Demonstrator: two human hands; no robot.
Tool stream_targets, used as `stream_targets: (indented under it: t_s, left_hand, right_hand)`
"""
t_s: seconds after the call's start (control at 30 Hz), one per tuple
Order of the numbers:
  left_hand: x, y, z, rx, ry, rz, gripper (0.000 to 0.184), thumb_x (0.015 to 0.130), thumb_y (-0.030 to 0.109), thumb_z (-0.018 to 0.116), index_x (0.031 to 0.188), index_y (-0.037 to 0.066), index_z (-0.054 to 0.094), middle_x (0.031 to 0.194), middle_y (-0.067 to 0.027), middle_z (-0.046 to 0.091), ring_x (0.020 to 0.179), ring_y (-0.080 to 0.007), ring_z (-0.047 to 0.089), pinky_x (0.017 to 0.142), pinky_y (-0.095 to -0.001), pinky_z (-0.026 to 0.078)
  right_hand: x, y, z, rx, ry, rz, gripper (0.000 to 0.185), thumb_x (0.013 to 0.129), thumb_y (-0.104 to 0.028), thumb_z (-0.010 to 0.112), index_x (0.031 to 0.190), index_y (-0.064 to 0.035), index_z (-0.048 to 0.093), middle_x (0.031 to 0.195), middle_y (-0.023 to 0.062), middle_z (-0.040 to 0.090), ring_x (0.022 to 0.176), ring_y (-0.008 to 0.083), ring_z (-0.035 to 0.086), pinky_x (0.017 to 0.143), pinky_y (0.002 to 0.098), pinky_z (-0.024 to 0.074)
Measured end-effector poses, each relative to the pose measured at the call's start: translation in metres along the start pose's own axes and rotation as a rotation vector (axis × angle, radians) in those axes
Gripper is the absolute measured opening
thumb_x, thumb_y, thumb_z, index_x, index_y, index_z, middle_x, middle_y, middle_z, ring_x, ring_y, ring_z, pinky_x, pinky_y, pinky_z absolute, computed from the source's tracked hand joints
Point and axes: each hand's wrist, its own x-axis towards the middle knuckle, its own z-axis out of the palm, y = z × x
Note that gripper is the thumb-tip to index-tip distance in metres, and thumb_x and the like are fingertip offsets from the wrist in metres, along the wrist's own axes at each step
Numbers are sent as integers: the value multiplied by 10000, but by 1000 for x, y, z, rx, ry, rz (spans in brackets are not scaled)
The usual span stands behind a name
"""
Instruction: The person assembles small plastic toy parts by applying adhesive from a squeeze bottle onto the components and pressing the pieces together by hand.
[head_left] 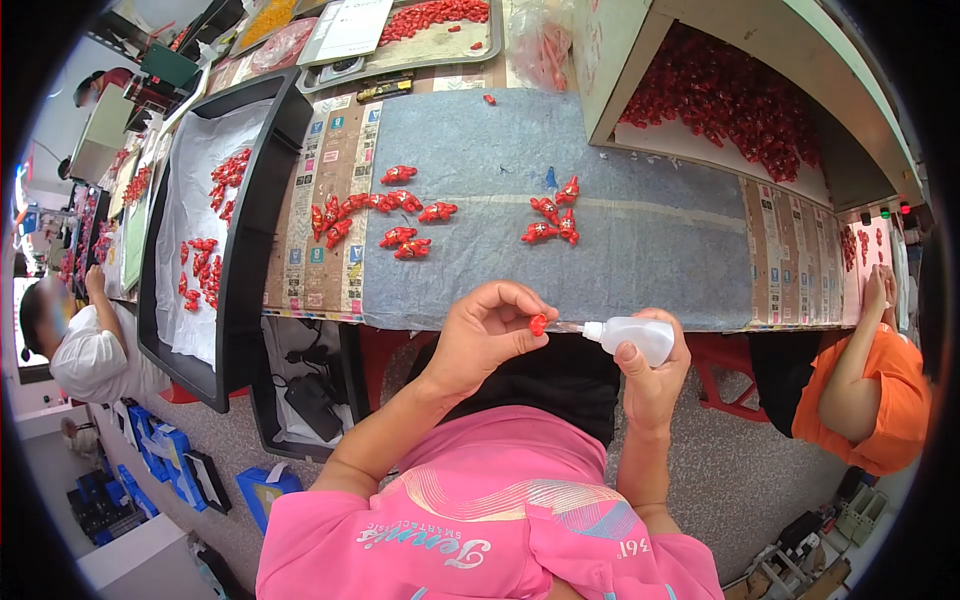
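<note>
Between thumb and fingertips, my left hand [490, 335] pinches a small red figurine [538, 325] just off the near edge of the table. My right hand [655, 372] is wrapped around a white squeeze bottle [640, 338] lying on its side, its thin nozzle pointing left at the figurine. The tip is at or very near the red surface; contact cannot be made out. On the blue cloth [660, 250] beyond my hands, several red figurines [552, 215] form a small group, and a longer cluster of figurines [385, 205] lies farther left.
A black tray [255, 200] lined with white paper holds red pieces at left. An open-fronted box [640, 60] full of red pieces stands at back right. A metal tray [410, 62] lies at the back. Co-workers sit at left [95, 345] and right [865, 395].
</note>
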Motion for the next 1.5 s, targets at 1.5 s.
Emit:
stream_targets:
  t_s: [1.5]
  left_hand:
    - [-1,10,0,19,19,-117,210,794,-70,664,971,13,585,1051,-152,640,979,-213,636,888,-336,521]
  right_hand:
    - [2,8,5,68,-2,18,456,732,-247,807,1035,-19,553,923,45,604,819,112,576,725,246,472]
